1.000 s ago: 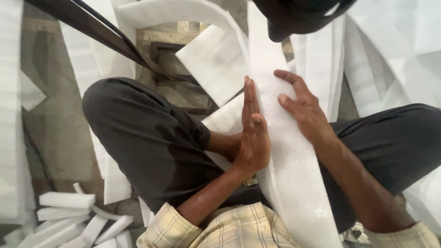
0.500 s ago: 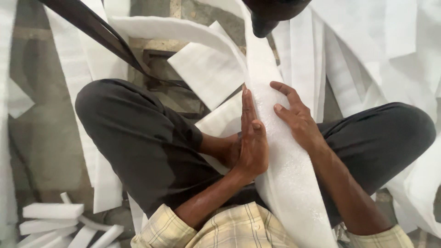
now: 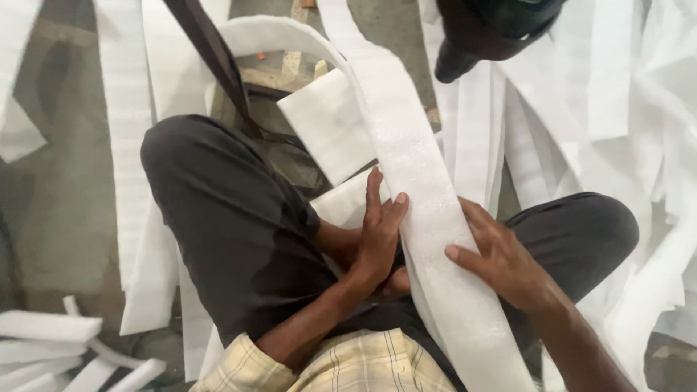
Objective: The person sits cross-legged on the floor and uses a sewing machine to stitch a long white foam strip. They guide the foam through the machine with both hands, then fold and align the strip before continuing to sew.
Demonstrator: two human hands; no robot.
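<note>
your left hand [image 3: 379, 236] stands on edge, fingers straight and together, pressed against the left side of the long white foam strip [image 3: 428, 203], which looks meant to keep that edge from sliding. your right hand [image 3: 501, 261] lies flat and spread on the strip's right side, pinning it over your lap; neither hand closes around it. the strip runs between your knees, its long axis from about 5 o'clock up toward 11, then arching over to 9 o'clock above the folded foam sheet [image 3: 327, 123].
</note>
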